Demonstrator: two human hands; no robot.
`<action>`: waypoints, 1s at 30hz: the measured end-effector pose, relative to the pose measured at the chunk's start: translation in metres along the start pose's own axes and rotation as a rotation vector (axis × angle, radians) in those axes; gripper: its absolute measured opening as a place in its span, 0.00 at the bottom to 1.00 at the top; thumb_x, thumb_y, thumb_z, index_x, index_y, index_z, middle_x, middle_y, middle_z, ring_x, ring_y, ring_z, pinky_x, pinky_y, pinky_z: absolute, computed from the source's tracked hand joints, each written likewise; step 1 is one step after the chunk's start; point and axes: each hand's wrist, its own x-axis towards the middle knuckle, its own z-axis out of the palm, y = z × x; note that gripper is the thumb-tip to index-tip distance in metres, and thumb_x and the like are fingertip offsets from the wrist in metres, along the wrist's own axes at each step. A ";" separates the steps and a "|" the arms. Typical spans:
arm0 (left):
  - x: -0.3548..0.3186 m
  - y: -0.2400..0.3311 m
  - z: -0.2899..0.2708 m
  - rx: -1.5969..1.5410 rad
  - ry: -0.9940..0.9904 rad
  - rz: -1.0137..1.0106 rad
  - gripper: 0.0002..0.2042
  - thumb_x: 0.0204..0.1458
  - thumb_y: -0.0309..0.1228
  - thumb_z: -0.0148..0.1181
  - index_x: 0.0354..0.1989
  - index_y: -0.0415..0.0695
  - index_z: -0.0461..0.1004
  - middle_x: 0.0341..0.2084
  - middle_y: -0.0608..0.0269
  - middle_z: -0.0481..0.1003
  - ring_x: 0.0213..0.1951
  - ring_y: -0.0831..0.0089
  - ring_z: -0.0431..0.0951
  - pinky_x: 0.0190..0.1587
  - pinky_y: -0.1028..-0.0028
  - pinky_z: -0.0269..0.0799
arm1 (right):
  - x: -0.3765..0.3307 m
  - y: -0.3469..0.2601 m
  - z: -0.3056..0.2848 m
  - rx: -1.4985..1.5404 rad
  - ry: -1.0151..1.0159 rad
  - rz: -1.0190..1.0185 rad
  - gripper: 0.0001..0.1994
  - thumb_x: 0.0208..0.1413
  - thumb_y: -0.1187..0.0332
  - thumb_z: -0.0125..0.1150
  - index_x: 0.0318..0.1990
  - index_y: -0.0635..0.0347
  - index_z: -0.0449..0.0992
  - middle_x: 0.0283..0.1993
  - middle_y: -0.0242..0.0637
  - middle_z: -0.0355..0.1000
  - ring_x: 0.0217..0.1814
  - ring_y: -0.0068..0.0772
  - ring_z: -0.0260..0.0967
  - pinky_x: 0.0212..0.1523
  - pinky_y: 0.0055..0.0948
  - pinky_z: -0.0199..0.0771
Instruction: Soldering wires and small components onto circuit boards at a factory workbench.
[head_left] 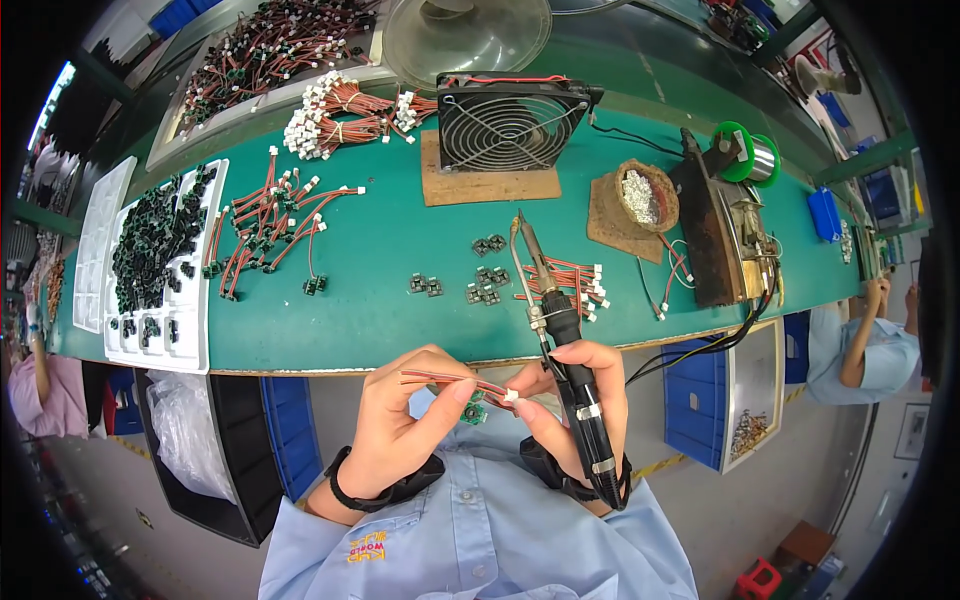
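My left hand (405, 425) is closed on a red-and-black wire lead (440, 378), just past the bench's front edge. Beneath its fingertips shows a small green circuit board (474, 412); whether the wires are joined to it I cannot tell. My right hand (595, 400) grips a black soldering iron (562, 322) with a thin feed tube, its tip pointing up and away over the bench. The fingertips of that hand also touch the white connector (511, 396) on the wire lead. Several small black components (488, 285) and a bunch of leads (570, 280) lie near the iron.
A fan (515, 125) stands at the back on a wooden board. To its right are a bowl of pale granules (648, 198), a solder feeder (722, 235) and a green solder spool (748, 157). White trays of parts (198, 340) and wire leads (275, 225) lie left.
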 end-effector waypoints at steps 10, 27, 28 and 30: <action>0.003 -0.001 0.003 0.087 -0.040 0.098 0.04 0.47 0.19 0.57 0.32 0.37 0.74 0.25 0.60 0.74 0.26 0.75 0.71 0.29 0.77 0.66 | 0.002 0.001 0.001 -0.004 -0.011 -0.010 0.24 0.44 0.84 0.59 0.47 0.62 0.56 0.32 0.47 0.70 0.34 0.34 0.72 0.38 0.32 0.74; 0.001 0.003 -0.007 0.008 0.134 0.029 0.02 0.48 0.22 0.58 0.30 0.37 0.73 0.24 0.62 0.74 0.27 0.77 0.70 0.31 0.77 0.65 | -0.005 0.002 -0.004 0.001 0.085 0.046 0.24 0.44 0.80 0.61 0.47 0.62 0.56 0.29 0.44 0.68 0.30 0.30 0.69 0.34 0.30 0.72; 0.001 0.003 -0.007 0.025 0.133 0.029 0.02 0.48 0.22 0.58 0.30 0.37 0.73 0.23 0.62 0.74 0.26 0.77 0.70 0.31 0.77 0.65 | -0.005 0.002 -0.004 0.002 0.092 0.048 0.24 0.43 0.80 0.62 0.47 0.62 0.56 0.29 0.44 0.68 0.30 0.30 0.69 0.33 0.29 0.72; 0.001 0.003 -0.008 0.058 0.130 0.031 0.03 0.47 0.22 0.58 0.29 0.37 0.73 0.23 0.62 0.73 0.26 0.77 0.70 0.31 0.78 0.65 | -0.006 0.001 -0.004 0.002 0.098 0.049 0.24 0.43 0.79 0.62 0.47 0.62 0.56 0.28 0.44 0.68 0.29 0.30 0.69 0.33 0.29 0.72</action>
